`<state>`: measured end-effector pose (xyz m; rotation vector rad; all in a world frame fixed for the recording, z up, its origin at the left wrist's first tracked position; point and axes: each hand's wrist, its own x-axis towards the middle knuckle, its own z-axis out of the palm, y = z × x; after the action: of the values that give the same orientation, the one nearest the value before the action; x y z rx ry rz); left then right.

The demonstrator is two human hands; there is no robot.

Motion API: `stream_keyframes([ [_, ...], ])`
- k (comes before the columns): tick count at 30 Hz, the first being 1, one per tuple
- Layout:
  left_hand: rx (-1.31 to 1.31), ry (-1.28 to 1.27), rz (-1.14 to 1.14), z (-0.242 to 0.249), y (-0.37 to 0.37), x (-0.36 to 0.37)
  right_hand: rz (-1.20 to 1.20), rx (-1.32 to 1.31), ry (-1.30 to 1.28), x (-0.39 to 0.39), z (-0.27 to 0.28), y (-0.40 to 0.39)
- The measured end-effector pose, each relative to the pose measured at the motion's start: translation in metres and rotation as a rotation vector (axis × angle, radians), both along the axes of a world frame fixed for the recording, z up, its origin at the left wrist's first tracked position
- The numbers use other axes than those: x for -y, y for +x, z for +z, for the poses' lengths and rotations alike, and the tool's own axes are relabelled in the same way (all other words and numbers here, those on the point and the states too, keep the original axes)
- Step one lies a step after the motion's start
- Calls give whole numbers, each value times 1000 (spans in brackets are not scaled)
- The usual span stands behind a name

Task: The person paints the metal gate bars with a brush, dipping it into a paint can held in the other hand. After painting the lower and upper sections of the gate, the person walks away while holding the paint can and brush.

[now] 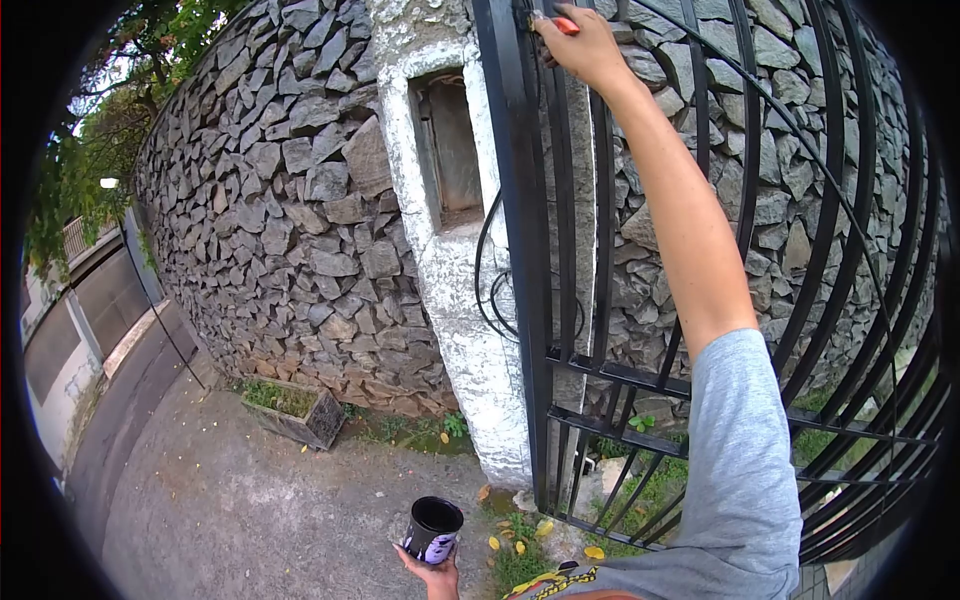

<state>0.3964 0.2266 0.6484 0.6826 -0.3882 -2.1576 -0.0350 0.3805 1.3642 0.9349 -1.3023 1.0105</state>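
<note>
Gate [517, 200] cropped above; right hand [590, 52] mostly hides red tool [566, 26].

Paint can [435, 532]: cylindrical, open-topped, black inside and at the rim, its lilac side streaked with black; held slightly tilted in the left hand [432, 574], above the concrete ground. Hand tool [566, 25]: orange-red handle, gripped in the right hand [588, 48] at the upper part of the gate's edge post; its working end is too small to identify. Metal gate [524, 250]: glossy black, upright, with long vertical bars and paired lower cross rails.
</note>
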Motion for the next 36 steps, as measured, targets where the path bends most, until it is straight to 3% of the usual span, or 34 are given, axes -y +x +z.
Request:
stream_keyframes([
  [5,19,-21,-3,5,4,-3,93,127,257,-28,-3,-11],
  [8,48,-22,20,-9,8,1,275,365,57,-19,-3,15],
  [10,53,-20,25,-8,6,0,412,227,155,-10,-13,20],
  [12,50,-19,29,-2,2,-2,-67,-149,131,11,-23,8],
  [13,49,-18,33,1,1,-2,-154,-113,228,12,-32,6],
  [17,48,-18,0,0,-4,-2,-90,-26,333,-5,-39,10],
  [20,31,-37,-28,-10,-11,2,241,-114,8,9,-25,9],
  [21,35,-32,-31,-8,-13,2,252,-170,-30,14,-21,14],
  [24,49,1,4,-1,-11,-3,-21,-291,32,11,-27,8],
  [25,45,16,23,3,-13,-5,150,119,246,-8,-30,28],
  [26,45,18,16,7,-14,-7,79,150,269,-17,-32,20],
  [28,44,17,3,14,-11,-12,249,292,280,-32,-39,43],
  [31,21,-7,-56,3,-8,-7,539,166,201,-18,-20,12],
  [34,15,-15,-36,4,-10,-5,181,-183,104,-4,-27,6],
  [36,36,-1,-16,8,-11,-6,119,-63,218,-20,-60,29],
])
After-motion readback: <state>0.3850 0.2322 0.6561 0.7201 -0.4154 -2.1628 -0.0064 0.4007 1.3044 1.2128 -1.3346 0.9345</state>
